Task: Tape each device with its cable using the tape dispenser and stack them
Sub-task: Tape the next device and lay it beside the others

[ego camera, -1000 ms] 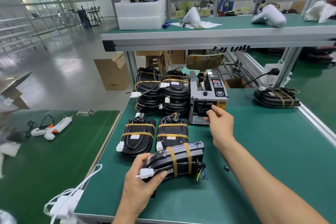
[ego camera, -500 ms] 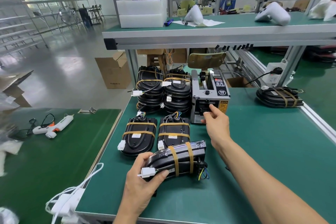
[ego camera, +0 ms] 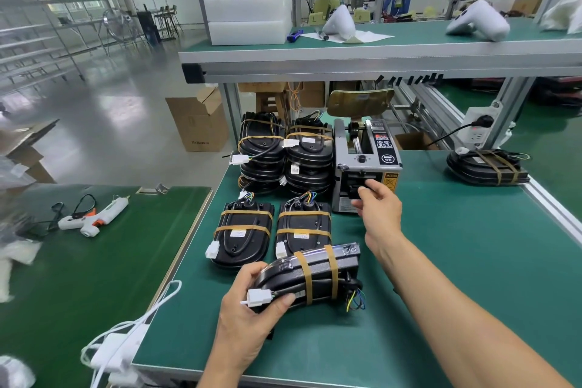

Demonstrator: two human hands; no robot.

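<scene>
Only the head view to go on here. The left hand [ego camera: 248,318] grips the device [ego camera: 310,277] from its near-left end, thumb curled over the white connector [ego camera: 259,297] of its cable. The device is tilted up on edge on the worktop [ego camera: 456,277], two tan tape bands already around it, long axis running from that hand off to the right and slightly away.

The right hand [ego camera: 379,208] is up at the mouth of the tape dispenser [ego camera: 367,167], fingers curled in at the slot. Looks like it's pinching a strip, but I honestly can't tell if tape is actually between the fingers.

What matters next, I reckon: the device sits down and to the left of the right hand, close by, so any strip has to travel back toward the person and cross the device's long axis.

Two taped devices lie flat just beyond the left hand, with the stacks [ego camera: 285,157] further back.
</scene>
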